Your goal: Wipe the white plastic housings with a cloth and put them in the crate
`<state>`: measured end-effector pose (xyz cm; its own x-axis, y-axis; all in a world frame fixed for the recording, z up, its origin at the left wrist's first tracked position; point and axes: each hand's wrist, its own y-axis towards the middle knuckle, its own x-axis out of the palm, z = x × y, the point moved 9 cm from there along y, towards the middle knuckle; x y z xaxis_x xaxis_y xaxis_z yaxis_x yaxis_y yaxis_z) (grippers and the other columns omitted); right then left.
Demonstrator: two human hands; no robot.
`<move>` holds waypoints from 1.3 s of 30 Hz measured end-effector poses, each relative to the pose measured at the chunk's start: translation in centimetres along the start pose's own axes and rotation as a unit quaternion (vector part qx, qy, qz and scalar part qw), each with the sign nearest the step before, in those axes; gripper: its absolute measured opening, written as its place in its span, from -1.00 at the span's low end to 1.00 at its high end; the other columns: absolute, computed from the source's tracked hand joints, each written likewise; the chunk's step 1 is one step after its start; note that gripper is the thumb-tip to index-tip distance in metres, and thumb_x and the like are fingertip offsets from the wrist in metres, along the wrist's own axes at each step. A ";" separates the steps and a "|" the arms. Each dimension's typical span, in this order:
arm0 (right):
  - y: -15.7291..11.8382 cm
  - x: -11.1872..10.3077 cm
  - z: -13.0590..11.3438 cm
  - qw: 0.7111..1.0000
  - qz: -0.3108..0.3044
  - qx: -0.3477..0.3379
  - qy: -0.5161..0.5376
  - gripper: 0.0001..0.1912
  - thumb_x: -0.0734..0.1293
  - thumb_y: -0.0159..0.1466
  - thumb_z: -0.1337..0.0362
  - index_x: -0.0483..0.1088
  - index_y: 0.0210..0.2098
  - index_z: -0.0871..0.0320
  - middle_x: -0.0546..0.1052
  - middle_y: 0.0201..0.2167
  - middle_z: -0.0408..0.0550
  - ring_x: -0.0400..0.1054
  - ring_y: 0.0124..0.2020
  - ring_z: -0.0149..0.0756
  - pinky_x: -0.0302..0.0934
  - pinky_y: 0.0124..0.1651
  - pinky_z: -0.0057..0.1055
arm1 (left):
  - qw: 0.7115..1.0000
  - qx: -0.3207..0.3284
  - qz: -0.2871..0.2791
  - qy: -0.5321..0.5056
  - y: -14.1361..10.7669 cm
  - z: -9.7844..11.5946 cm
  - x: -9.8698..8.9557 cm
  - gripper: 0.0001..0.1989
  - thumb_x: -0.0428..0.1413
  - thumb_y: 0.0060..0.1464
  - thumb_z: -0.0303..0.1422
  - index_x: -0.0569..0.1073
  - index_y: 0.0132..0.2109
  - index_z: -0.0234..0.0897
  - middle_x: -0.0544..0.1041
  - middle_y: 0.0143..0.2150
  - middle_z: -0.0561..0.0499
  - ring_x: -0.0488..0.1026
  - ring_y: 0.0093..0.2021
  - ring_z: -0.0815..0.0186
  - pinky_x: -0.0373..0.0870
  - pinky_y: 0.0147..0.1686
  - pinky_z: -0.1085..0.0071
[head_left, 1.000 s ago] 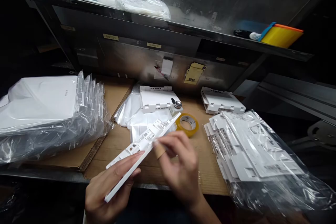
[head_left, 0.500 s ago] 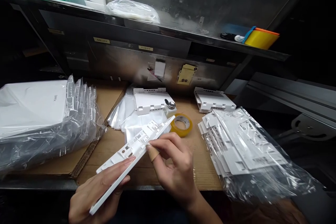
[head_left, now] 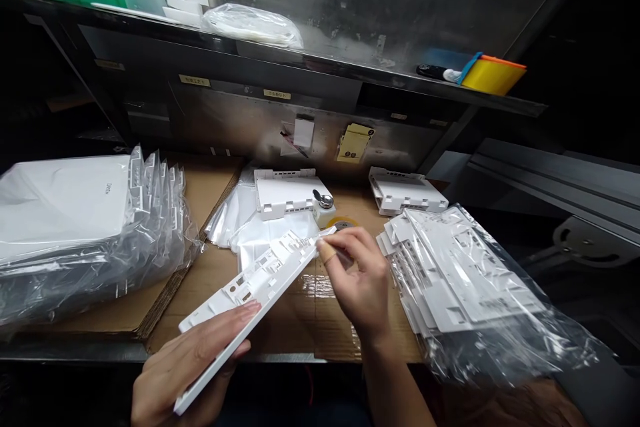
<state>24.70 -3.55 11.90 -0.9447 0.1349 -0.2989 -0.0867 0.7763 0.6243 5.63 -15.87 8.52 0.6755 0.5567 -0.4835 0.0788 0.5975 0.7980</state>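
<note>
A white plastic housing panel (head_left: 265, 280) with cut-outs and ribs is held tilted above the cardboard-covered bench. My left hand (head_left: 193, 360) grips its near end, fingers on one face and thumb side beneath. At the far end, my right hand (head_left: 357, 273) has thumb and index finger pinched against the panel's edge; whether something small is between them I cannot make out. A tan band wraps the right thumb. Behind the right hand lies a roll of yellow tape (head_left: 344, 222), mostly covered. A small white bottle with a metal cap (head_left: 324, 208) stands next to it.
Bagged white panels are stacked at left (head_left: 65, 200) and at right (head_left: 465, 273). More white housings (head_left: 287, 193) sit at the back on clear plastic bags (head_left: 225, 220). A metal shelf (head_left: 320, 57) crosses above, carrying a yellow container (head_left: 493, 77).
My right hand has slid up and right along the panel's edge, from about its middle to the far end, now covering much of the tape roll. The left hand keeps its grip.
</note>
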 end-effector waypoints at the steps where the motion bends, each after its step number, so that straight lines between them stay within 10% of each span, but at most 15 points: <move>1: -0.1 0.4 -0.2 1.000 -0.013 -0.007 0.001 -0.90 0.39 0.33 0.39 0.57 -0.25 0.10 0.53 -0.31 -0.08 0.43 -0.29 -0.32 0.36 -0.28 -0.38 | 1.000 -0.017 0.006 0.001 0.0 -0.2 0.0 -0.65 0.16 0.19 -0.61 0.56 0.07 -0.22 0.69 -0.03 0.05 0.64 -0.07 0.31 0.54 0.00 0.44; 5: 0.3 1.2 0.0 0.998 -0.059 -0.029 0.006 -0.90 0.38 0.33 0.37 0.57 -0.25 0.10 0.54 -0.32 -0.10 0.44 -0.32 -0.33 0.37 -0.29 -0.36 | 0.998 -0.051 0.024 0.001 -0.3 -0.2 -0.1 -0.69 0.15 0.24 -0.56 0.59 0.05 -0.15 0.69 -0.03 0.09 0.64 -0.15 0.34 0.52 -0.01 0.45; 11: 2.4 -8.8 4.1 0.960 0.271 0.016 -0.075 -0.90 0.45 0.29 0.21 0.58 -0.29 0.10 0.54 -0.29 -0.07 0.45 -0.23 -0.23 0.38 -0.16 -0.23 | 0.970 -0.210 0.101 -0.074 -1.4 -3.4 -1.7 -0.75 0.23 0.21 -0.50 0.65 -0.05 -0.06 0.71 -0.12 0.13 0.65 -0.18 0.31 0.56 -0.11 0.52; 14: 1.6 -11.4 5.9 0.940 0.329 0.084 -0.020 -0.79 0.51 0.22 0.12 0.57 -0.26 0.13 0.54 -0.33 -0.10 0.45 -0.30 -0.29 0.36 -0.19 -0.28 | 0.951 -0.259 0.085 -0.145 -1.8 -5.4 -1.5 -0.77 0.24 0.21 -0.46 0.66 -0.04 -0.08 0.73 -0.16 0.06 0.69 -0.22 0.23 0.63 -0.21 0.52; 21: -0.1 -4.9 8.5 0.937 0.081 0.253 0.227 -0.68 0.41 0.32 0.01 0.37 -0.14 0.09 0.64 -0.07 0.04 0.46 -0.52 -0.41 0.24 -0.53 -0.47 | 0.936 -0.275 0.058 -0.214 -0.5 -6.1 -0.7 -0.80 0.25 0.22 -0.37 0.67 -0.02 -0.11 0.73 -0.16 -0.06 0.70 -0.21 0.11 0.67 -0.23 0.41; 25: -0.7 -3.1 9.0 0.925 0.050 0.277 0.254 -0.70 0.40 0.34 0.00 0.34 -0.14 0.07 0.62 -0.02 0.05 0.46 -0.51 -0.40 0.25 -0.54 -0.47 | 0.947 -0.262 0.044 -0.182 -0.1 -5.5 -0.9 -0.84 0.25 0.21 -0.38 0.68 -0.07 -0.13 0.74 -0.17 -0.06 0.70 -0.22 0.14 0.65 -0.26 0.47; 30: -1.0 -3.3 4.9 0.977 0.073 0.156 0.125 -0.83 0.45 0.32 0.13 0.52 -0.16 0.04 0.51 -0.19 -0.09 0.40 -0.38 -0.39 0.31 -0.40 -0.43 | 0.970 -0.203 0.032 -0.132 0.6 -4.2 -1.3 -0.80 0.23 0.23 -0.43 0.65 -0.04 -0.06 0.73 -0.13 0.05 0.69 -0.17 0.28 0.58 -0.19 0.59; 39: -3.5 3.3 -4.8 0.997 -0.054 -0.035 0.053 -0.83 0.39 0.31 0.43 0.53 -0.15 0.06 0.45 -0.26 -0.10 0.44 -0.33 -0.40 0.41 -0.34 -0.50 | 0.993 -0.099 -0.009 -0.061 1.2 -1.3 -0.4 -0.57 0.21 0.22 -0.57 0.51 0.18 -0.15 0.68 0.03 0.00 0.63 0.01 0.28 0.52 0.07 0.46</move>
<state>20.39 -8.80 12.21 -0.9561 -0.0157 -0.2925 -0.2087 0.7374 0.6424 4.49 -14.64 9.22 0.7594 0.4782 -0.4413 -0.0455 0.7155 0.6971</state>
